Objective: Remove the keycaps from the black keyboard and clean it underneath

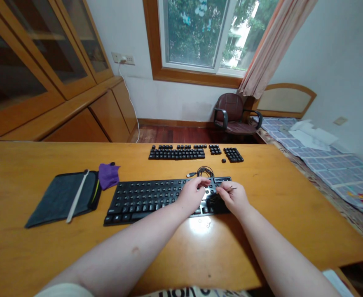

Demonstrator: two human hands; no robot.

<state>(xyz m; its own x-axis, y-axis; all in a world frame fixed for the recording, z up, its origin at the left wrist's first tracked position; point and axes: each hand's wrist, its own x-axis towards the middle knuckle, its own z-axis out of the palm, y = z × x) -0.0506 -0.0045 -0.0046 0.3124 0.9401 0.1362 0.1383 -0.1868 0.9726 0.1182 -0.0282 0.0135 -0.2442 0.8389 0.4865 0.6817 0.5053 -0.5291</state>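
From the head view, I have the black keyboard (150,196) flat on the desk (292,214) before me, both hands over its right end; I take the step in hand to be close work on the keys there, since many upper positions show only small stems while larger keycaps sit along the near edge; loose keycaps (176,154) lie in rows beyond the keyboard, with a number-pad block (233,154) of them at the right and a single keycap (223,160) just beside it; the next move calls, I judge, for a steady frame and a fine, straight touch; my left hand (192,196) lies across the keyboard, its fingers loosely curved, thumb apart from them, gripping nothing that I can see; my right hand (235,198) is closed in a pinch on a thin dark piece (233,188), whose exact nature I cannot tell; the keyboard's right-hand keys lie directly under and between my fingertips, and the coiled cable (205,170) rests just behind them.
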